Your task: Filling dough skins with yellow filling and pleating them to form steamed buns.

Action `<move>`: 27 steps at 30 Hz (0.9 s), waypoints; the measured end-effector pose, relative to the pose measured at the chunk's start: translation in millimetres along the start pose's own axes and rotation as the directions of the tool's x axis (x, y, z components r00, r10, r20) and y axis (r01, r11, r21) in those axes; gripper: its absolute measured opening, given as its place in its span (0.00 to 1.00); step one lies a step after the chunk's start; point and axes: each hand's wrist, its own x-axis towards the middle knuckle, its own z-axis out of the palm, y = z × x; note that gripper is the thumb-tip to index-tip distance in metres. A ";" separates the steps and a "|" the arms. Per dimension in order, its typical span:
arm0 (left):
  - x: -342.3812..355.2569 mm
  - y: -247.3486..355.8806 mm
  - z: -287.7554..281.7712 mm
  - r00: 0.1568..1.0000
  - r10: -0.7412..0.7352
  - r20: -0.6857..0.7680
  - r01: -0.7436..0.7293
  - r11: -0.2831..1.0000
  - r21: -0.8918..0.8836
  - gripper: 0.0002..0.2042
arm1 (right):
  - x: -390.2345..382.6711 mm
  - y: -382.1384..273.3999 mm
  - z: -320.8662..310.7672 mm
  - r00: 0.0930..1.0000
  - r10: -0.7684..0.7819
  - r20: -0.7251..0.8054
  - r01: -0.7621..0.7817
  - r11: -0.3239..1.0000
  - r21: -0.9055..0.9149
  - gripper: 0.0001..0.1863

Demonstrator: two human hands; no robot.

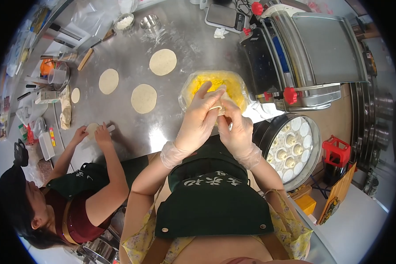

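Note:
Above the plastic-lined bowl (pixel 184 94) of yellow filling (pixel 199 84), a small piece of filled dough (pixel 218 108) is pinched between my gloved hands. My left hand (pixel 197 119) wraps its fingers round one side of the dough. From the other side, my right hand (pixel 236 131) grips the dough's edge between thumb and fingers, which partly hide it. Three flat dough rounds, a far one (pixel 163 62), a left one (pixel 108 81) and a nearer one (pixel 144 98), lie on the steel table (pixel 176 114). At my right, pleated buns (pixel 282 153) sit in a round steamer (pixel 317 154).
A co-worker's hands (pixel 102 135) work a dough round (pixel 92 131) at the left. A roller machine (pixel 277 48) with red knobs stands at the far right, near a scale (pixel 224 18). White paper discs (pixel 304 129) line the steamer. A metal cup (pixel 150 23) stands far back.

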 end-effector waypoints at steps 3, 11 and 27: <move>0.4 6.0 10.5 0.985 -0.129 -0.117 0.111 0.983 -0.147 0.20 | 2.1 -0.4 1.1 0.994 -0.095 -0.050 0.093 0.995 -0.048 0.12; -7.4 -11.7 35.1 0.947 -0.210 -0.245 0.070 0.876 -0.478 0.20 | -4.1 -1.0 8.9 0.991 0.120 -0.062 -0.115 0.991 0.073 0.10; 7.5 -3.7 20.4 0.913 -0.329 -0.240 0.011 0.610 -0.792 0.25 | 6.3 -18.0 -7.2 0.883 0.430 0.187 -0.431 0.589 0.683 0.05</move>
